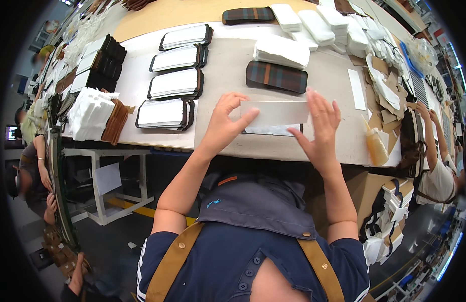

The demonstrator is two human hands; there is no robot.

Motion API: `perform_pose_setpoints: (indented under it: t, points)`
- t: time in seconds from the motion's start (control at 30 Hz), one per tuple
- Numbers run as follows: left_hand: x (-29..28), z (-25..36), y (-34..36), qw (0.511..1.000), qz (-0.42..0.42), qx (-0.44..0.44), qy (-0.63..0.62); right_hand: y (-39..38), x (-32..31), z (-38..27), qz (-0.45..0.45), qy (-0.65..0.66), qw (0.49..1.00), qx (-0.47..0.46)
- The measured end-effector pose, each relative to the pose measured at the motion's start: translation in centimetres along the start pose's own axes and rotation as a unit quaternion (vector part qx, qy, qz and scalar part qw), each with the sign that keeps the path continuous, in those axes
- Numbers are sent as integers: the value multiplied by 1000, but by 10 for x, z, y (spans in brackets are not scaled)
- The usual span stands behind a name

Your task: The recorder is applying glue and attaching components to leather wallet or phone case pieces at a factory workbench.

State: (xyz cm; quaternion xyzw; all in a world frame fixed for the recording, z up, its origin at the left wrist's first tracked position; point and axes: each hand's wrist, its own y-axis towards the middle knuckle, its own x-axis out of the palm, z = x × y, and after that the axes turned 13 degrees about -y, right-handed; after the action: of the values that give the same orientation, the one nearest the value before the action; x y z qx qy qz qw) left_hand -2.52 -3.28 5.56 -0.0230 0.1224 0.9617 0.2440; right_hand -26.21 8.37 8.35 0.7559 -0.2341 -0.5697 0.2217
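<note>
My left hand (227,118) grips the left end of a white rectangular card (275,112), thumb on its face and fingers at its upper left corner. Beside the card's right end is my right hand (321,126), fingers stretched upward and thumb spread away toward the lower edge. Beneath the card lies a flat piece with a pale, shiny face and a dark edge (273,130), mostly covered. Just beyond my hands rests a stack of dark plaid pieces with rounded corners (276,76). A pile of white padding pieces (281,51) stands behind it.
To the left, several dark-edged stacks topped with white cards (165,113) form a column. White pieces (94,115) and brown pieces (115,123) are piled farther left. A glue bottle (376,146) stands at right near brown scraps (389,113). Other people work on both sides.
</note>
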Motion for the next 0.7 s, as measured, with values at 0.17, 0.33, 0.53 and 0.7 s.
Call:
perform_pose_setpoints:
  t: [0.17,0.33,0.53,0.7]
  points:
    - [2,0,2,999,-16,-42,-25,3,6,3,-65,-53,992,-97]
    - [0,-21,-11,977,13,77,198,6,9,26,-73,-38,995,-48]
    - [-14,-42,-37,955,43,72,286,-4,26,43,-162,22,986,-41]
    - [-7,-49,-49,956,50,74,281,-9,42,38,-215,61,974,-47]
